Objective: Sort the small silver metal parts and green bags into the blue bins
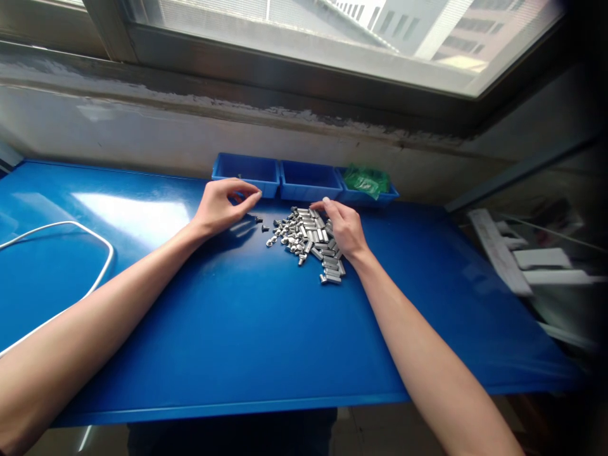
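My left hand (228, 204) hovers just in front of the left blue bin, thumb and index finger pinched together. Whatever may be between these fingertips is too small to make out. My right hand (346, 227) is at the right side of a heap of small metal parts, its fingers curled and partly hidden. What it may hold does not show. The heap has silvery cylindrical pieces (311, 223) on the right and short screws (291, 242) on the left. Two dark screws (265, 228) lie apart from the heap, below my left hand.
Three blue bins stand along the wall: a left bin (270, 189), a middle bin (311, 190), and a right bin (393, 195) with a green plastic bag (365, 182). A white cable (110, 253) crosses the blue table (247, 342) at left. White frame pieces (498, 253) stand at right.
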The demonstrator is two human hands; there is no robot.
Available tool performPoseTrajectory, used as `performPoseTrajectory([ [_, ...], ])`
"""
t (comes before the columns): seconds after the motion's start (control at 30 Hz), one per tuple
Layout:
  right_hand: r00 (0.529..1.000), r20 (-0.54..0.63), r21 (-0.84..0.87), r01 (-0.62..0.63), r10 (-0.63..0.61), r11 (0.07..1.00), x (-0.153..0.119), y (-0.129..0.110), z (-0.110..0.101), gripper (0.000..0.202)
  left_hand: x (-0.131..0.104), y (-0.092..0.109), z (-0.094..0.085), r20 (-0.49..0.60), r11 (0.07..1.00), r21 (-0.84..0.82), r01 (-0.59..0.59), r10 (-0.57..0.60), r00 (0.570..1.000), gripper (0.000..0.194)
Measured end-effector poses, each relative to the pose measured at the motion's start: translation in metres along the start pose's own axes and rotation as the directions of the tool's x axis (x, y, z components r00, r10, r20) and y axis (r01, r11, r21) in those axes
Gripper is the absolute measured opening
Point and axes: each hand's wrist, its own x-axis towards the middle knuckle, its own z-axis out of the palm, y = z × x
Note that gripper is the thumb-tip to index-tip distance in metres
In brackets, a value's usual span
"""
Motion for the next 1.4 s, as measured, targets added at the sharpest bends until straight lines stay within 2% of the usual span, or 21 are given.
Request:
performPoseTrajectory([
  [0.07, 1.000, -0.003, -0.005, 0.004, -0.004, 1.000, 0.000, 0.000, 0.000, 0.052, -0.003, 0.001, -0.004, 0.182, 0.967, 0.185, -0.172, 0.139, 0.974, 0.027],
  [0.13, 1.000, -0.006, -0.011, 0.002, -0.002, 1.000, 0.000, 0.000, 0.000, 0.053, -0.006, 0.001, -0.006, 0.355, 0.917, 0.275, -0.287, 0.180, 0.917, 0.028],
  [0.2, 1.000, -0.005, -0.015, -0.006, 0.006, 1.000, 0.000, 0.001, 0.000, 0.055, -0.007, 0.000, -0.006, 0.444, 0.896, 0.307, -0.321, 0.163, 0.881, 0.029],
  [0.27, 1.000, -0.004, -0.015, -0.011, 0.011, 1.000, 0.000, 0.002, 0.001, 0.056, -0.007, -0.001, -0.006, 0.462, 0.898, 0.308, -0.313, 0.147, 0.875, 0.027],
  [0.53, 1.000, -0.004, 0.001, -0.005, 0.005, 1.000, 0.000, 0.003, 0.001, 0.054, -0.006, -0.010, -0.003, 0.401, 0.934, 0.244, -0.262, 0.149, 0.904, 0.022],
  [0.7, 1.000, -0.005, -0.019, -0.006, 0.006, 1.000, 0.000, 0.000, 0.001, 0.057, -0.005, -0.011, -0.003, 0.337, 0.966, 0.174, -0.192, 0.124, 0.933, 0.018],
  [0.83, 1.000, -0.010, -0.018, -0.007, 0.007, 1.000, 0.000, -0.001, 0.001, 0.057, -0.003, -0.009, -0.003, 0.315, 0.982, 0.092, -0.163, 0.127, 0.941, 0.022],
  [0.97, 1.000, 0.004, -0.032, -0.021, 0.021, 0.999, 0.000, -0.001, 0.001, 0.060, -0.002, -0.007, -0.004, 0.286, 1.000, -0.022, -0.020, 0.026, 0.958, 0.035],
  [1.07, 1.000, 0.003, -0.042, -0.017, 0.017, 0.999, 0.000, -0.001, 0.001, 0.061, -0.002, -0.004, -0.005, 0.208, 0.986, -0.122, 0.116, -0.089, 0.974, 0.041],
  [1.13, 1.000, 0.002, -0.045, -0.015, 0.015, 0.999, 0.000, -0.001, 0.001, 0.062, -0.001, -0.003, -0.006, 0.131, 0.970, -0.174, 0.168, -0.146, 0.981, 0.042],
  [1.23, 1.000, 0.012, -0.038, -0.021, 0.022, 0.999, 0.000, 0.000, 0.001, 0.060, 0.000, -0.002, -0.007, 0.039, 0.949, -0.250, 0.192, -0.188, 0.981, 0.043],
  [1.4, 1.000, 0.012, -0.019, -0.016, 0.016, 1.000, 0.001, 0.003, 0.001, 0.058, 0.000, -0.005, -0.005, -0.032, 0.918, -0.347, 0.191, -0.215, 0.976, 0.056],
])
